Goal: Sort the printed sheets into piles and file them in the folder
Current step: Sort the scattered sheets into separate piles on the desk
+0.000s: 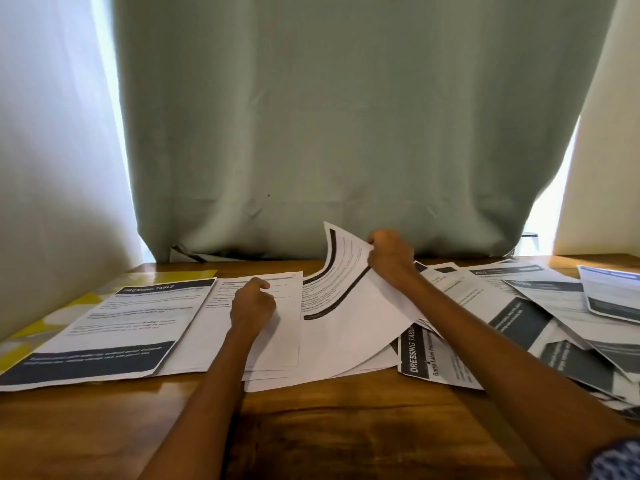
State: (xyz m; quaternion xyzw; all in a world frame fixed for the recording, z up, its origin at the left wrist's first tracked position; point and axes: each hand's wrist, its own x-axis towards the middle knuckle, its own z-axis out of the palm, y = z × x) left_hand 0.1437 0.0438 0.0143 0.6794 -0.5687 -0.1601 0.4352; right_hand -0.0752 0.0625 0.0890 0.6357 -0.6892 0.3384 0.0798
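A grey-green curtain hangs behind the wooden bench's far edge, its hem bunched on the wood. Bright daylight shows at both sides of the curtain.

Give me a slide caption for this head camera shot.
Right hand lifts a curled sheet; left hand rests on a pile.

Two bare forearms reach in from the bottom edge over the table, each slim and narrowing toward the wrist. Neither wrist carries a watch, band or bracelet, and the fingers show no rings. The left hand and right hand are bare, with no gloves. At the table's near right corner, a scrap of sleeve shows on the right arm: dark blue cloth with a small pale pattern, too blurred to make out.
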